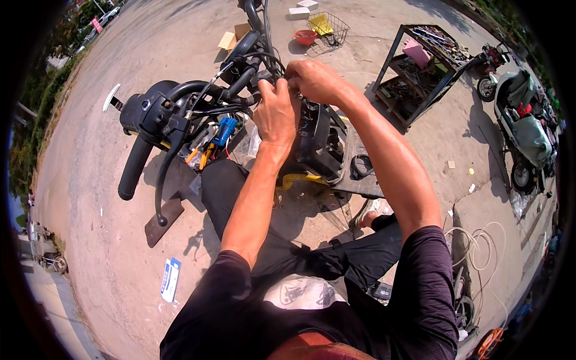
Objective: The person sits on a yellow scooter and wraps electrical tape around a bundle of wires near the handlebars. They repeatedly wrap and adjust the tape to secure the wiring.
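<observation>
My left hand (277, 115) and my right hand (317, 81) are close together at the middle of a scooter's black handlebar (243, 83). Both have curled fingers by the bundle of black cables (268, 37) there. Whatever their fingertips grip is hidden behind the hands. To the left are the black rubber handgrip (137, 165) and the brake lever (162, 186). Below the bar, a blue tool or meter (224, 131) lies beside yellow-handled pliers (207, 155). The scooter's opened black body (315, 144) sits just under my right wrist.
A metal rack (390, 66) full of tools stands at the far right, with a parked scooter (531, 129) beyond it. Farther ahead are a wire basket (336, 30) and a red bowl (305, 37). A pale hose (480, 243) lies coiled at right.
</observation>
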Tool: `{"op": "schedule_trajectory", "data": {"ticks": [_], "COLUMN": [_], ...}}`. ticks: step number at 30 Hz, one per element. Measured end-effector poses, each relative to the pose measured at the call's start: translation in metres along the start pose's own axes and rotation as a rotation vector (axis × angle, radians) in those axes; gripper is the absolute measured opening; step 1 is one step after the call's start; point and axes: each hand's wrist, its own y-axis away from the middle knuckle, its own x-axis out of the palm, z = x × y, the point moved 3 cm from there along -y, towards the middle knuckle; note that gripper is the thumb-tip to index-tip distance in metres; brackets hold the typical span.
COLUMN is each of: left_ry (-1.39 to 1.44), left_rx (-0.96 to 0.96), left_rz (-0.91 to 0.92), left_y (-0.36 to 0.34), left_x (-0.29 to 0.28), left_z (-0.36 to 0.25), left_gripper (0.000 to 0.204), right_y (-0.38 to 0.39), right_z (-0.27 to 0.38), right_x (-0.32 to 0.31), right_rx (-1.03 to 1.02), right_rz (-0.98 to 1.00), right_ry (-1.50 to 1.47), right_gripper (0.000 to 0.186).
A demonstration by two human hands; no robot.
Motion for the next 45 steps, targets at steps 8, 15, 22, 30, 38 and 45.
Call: {"op": "schedule_trajectory", "data": {"ticks": [8, 15, 22, 30, 38, 45], "left_ry": [-0.078, -0.052, 0.007, 0.068, 0.087, 0.094], "left_rx": [0.057, 0.004, -0.072, 0.036, -0.03, -0.194], "left_rz": [0.007, 0.088, 0.147, 0.181, 0.132, 0.216], "left_y": [0.011, 0.003, -0.001, -0.001, -0.001, 0.0], "left_x": [-0.001, -0.005, -0.009, -0.013, -0.008, -0.033], "left_z": [0.003, 0.001, -0.004, 0.009, -0.006, -0.023], "left_gripper": [0.018, 0.018, 0.031, 0.022, 0.018, 0.031], "right_y": [0.005, 0.006, 0.004, 0.005, 0.0, 0.003], "right_z": [0.001, 0.005, 0.002, -0.002, -0.009, -0.02], "right_x": [-0.002, -0.006, -0.001, 0.002, 0.006, 0.004], "right_rx": [0.018, 0.032, 0.02, 0.002, 0.007, 0.051], "right_rz": [-0.013, -0.011, -0.017, -0.059, -0.073, -0.022], "right_ry": [-0.03, 0.009, 0.008, -0.016, -0.07, -0.253], "right_gripper": [0.027, 0.026, 0.026, 0.025, 0.025, 0.027]}}
